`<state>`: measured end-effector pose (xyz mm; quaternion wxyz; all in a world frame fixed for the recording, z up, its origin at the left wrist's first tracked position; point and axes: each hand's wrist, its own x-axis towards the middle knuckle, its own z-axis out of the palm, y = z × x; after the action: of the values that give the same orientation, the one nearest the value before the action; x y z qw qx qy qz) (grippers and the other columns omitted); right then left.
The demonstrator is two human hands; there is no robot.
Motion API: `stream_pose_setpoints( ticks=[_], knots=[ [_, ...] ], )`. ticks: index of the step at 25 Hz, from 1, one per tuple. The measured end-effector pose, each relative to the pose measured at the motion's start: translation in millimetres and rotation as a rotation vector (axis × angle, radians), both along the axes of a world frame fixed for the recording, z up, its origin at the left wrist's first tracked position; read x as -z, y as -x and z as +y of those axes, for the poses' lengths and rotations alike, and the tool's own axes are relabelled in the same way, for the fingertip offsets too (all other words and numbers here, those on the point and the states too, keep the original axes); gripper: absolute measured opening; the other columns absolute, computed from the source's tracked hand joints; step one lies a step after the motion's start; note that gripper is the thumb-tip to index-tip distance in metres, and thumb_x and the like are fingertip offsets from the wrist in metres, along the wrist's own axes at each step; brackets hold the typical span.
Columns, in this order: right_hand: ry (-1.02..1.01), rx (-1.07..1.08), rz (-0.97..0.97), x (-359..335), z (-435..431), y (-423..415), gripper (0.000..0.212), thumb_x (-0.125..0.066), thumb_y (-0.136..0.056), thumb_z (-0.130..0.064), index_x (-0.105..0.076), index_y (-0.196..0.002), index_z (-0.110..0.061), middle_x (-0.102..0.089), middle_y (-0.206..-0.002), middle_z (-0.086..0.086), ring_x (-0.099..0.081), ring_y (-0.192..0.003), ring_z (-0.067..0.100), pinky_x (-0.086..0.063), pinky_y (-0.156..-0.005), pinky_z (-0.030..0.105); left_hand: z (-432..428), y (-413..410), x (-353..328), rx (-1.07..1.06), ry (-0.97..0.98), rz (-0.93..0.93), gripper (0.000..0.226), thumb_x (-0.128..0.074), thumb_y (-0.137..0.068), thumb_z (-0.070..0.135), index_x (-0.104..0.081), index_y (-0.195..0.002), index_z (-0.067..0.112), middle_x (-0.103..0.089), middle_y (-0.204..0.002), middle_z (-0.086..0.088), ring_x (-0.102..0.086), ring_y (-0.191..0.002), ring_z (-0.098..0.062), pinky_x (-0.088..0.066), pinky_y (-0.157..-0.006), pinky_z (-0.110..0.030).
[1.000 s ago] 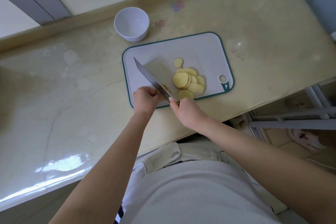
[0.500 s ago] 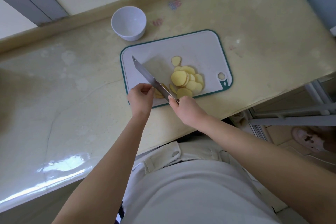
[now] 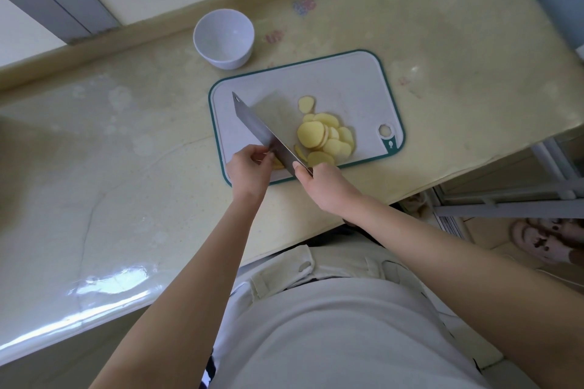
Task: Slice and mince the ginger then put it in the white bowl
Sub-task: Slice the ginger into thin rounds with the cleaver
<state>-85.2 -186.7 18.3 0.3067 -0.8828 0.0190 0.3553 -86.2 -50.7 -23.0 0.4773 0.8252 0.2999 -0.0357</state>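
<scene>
Ginger slices, pale yellow rounds, overlap on a white teal-rimmed cutting board. Right hand clenches a steel cleaver; left hand pinches the uncut ginger end.

Bare board btwn slices & bowl

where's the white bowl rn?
Head view: the white bowl stands on the counter, upper left of centre, just beyond the cutting board's far left corner, near the back ledge.
</scene>
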Motion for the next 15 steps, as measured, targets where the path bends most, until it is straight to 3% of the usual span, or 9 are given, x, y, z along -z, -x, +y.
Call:
stream_pose_setpoints(
  ticks=[3,7,9,12,15],
  knots=[
    [-0.034,0.009,0.017,-4.8,-1.0,-4.6,0.059,-0.033,-0.101,-0.043,-0.029,-0.052,-0.011,-0.036,-0.048,0.003,-0.036,-0.044,0.019,-0.026,-0.045,0.029,-1.3,1.5,1.7,0.004,0.003,0.018,0.01,-0.067,-0.082,0.011,-0.068,-0.091,0.007,-0.069,-0.086,-0.007,-0.062,-0.076,-0.016,-0.051,-0.077,-0.024],
    [-0.049,-0.003,0.002,-12.8,-2.6,-6.4,0.057,-0.032,-0.101,-0.044,-0.032,-0.054,-0.011,-0.038,-0.049,0.004,-0.037,-0.044,0.019,-0.029,-0.044,0.028,0.3,1.4,2.4,-0.017,-0.015,0.025,0.012,-0.071,-0.081,0.014,-0.06,-0.084,0.01,-0.06,-0.075,0.001,-0.054,-0.069,-0.01,-0.04,-0.059,-0.005],
    [-0.046,-0.005,0.001,-15.5,-3.3,-6.9,0.056,-0.031,-0.101,-0.045,-0.035,-0.056,-0.011,-0.039,-0.051,0.004,-0.038,-0.044,0.019,-0.03,-0.045,0.028,2.5,2.2,3.8,-0.03,-0.041,0.014,0.015,-0.068,-0.083,0.019,-0.056,-0.084,0.011,-0.057,-0.076,0.001,-0.052,-0.07,-0.011,-0.038,-0.057,-0.007],
    [-0.033,-0.015,-0.003,-18.3,-2.7,-7.8,0.057,-0.031,-0.101,-0.046,-0.035,-0.055,-0.01,-0.039,-0.052,0.004,-0.038,-0.045,0.019,-0.029,-0.045,0.028,4.2,4.0,10.2,-0.016,-0.051,0.009,0.011,-0.061,-0.088,0.024,-0.057,-0.089,0.013,-0.061,-0.095,-0.007,-0.056,-0.084,-0.016,-0.044,-0.072,-0.022],
    [-0.024,-0.027,0.009,-19.0,-1.4,-7.6,0.057,-0.03,-0.101,-0.046,-0.035,-0.057,-0.011,-0.039,-0.051,0.004,-0.038,-0.044,0.02,-0.031,-0.046,0.028,3.6,4.1,15.1,0.015,-0.053,0.031,0.01,-0.062,-0.085,0.022,-0.064,-0.091,0.014,-0.062,-0.099,-0.007,-0.059,-0.087,-0.017,-0.05,-0.079,-0.03]
  ],
)
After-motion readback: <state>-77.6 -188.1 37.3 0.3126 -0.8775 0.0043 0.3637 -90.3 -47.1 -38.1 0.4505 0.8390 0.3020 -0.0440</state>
